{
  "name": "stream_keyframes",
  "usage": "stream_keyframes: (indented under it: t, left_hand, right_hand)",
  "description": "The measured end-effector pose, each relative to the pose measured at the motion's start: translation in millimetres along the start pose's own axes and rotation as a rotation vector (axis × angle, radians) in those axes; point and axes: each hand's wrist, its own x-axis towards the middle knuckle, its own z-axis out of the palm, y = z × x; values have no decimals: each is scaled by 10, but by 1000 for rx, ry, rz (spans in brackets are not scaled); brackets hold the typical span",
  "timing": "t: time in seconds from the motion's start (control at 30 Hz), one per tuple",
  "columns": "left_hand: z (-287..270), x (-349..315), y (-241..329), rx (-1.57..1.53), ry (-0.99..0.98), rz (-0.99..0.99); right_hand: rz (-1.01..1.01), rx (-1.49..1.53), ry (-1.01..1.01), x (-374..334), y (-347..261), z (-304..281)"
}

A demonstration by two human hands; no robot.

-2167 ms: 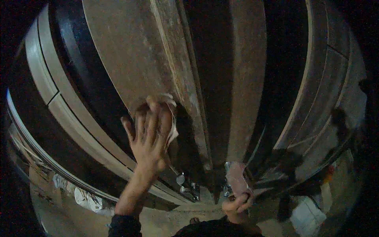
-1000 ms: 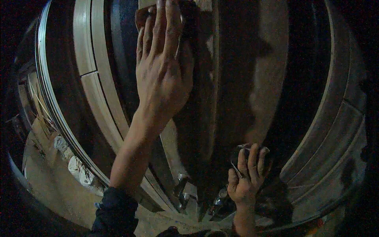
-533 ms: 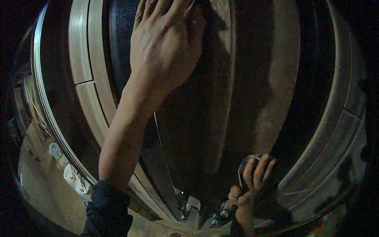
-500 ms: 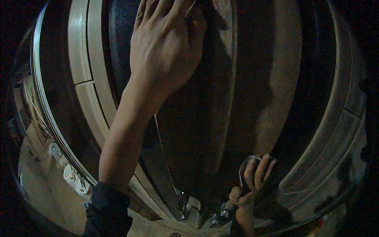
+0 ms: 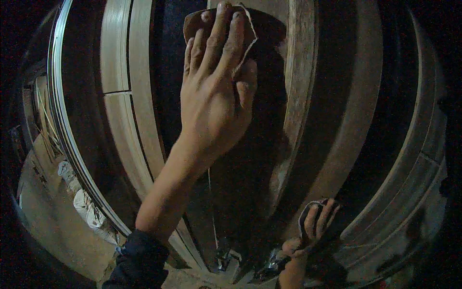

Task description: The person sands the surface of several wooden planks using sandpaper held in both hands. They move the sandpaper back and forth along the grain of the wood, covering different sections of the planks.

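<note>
My left hand point(image 5: 215, 94) lies with its fingers stretched out on a brown piece of sandpaper point(image 5: 192, 21), pressing it to a large wooden surface point(image 5: 301, 72) of dark and pale lengthwise bands. A pale, frayed edge of the sheet shows beside the index finger. Lower on the right, my right hand point(image 5: 310, 229) is smaller in view, its fingers bent over another sheet that looks like sandpaper point(image 5: 302, 219); only its curved rim shows. Beneath my left forearm runs a thin pale line point(image 5: 213, 207) along the dark wood.
Shiny metal pieces point(image 5: 223, 257) stand at the lower middle, too dim to name. White crumpled bags point(image 5: 89, 209) lie on the ground at left, past a bright metal-like edge point(image 5: 72, 139). Thin sticks point(image 5: 46, 118) lean farther back. Much of the scene is dark.
My left hand has come down and nearer, so the sandpaper under its fingers now shows. My right hand sits slightly lower. The whole view has shifted a little.
</note>
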Motion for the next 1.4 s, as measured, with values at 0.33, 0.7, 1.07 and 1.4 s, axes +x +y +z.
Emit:
stream_keyframes:
  t: [0.33, 0.7, 1.07, 1.4]
  left_hand:
    - [-645, -764, 622, -84, -268, -177]
    - [-904, -1843, 416, -324, -467, 251]
    - [-945, -2146, 526, -389, -520, 147]
    - [-763, -2435, 445, -336, -344, 116]
  right_hand:
    - [81, 479, 231, 436, -330, -174]
    - [85, 140, 79, 9, -145, -117]
    - [91, 294, 178, 102, -127, -44]
    - [236, 358, 292, -352, -247, 22]
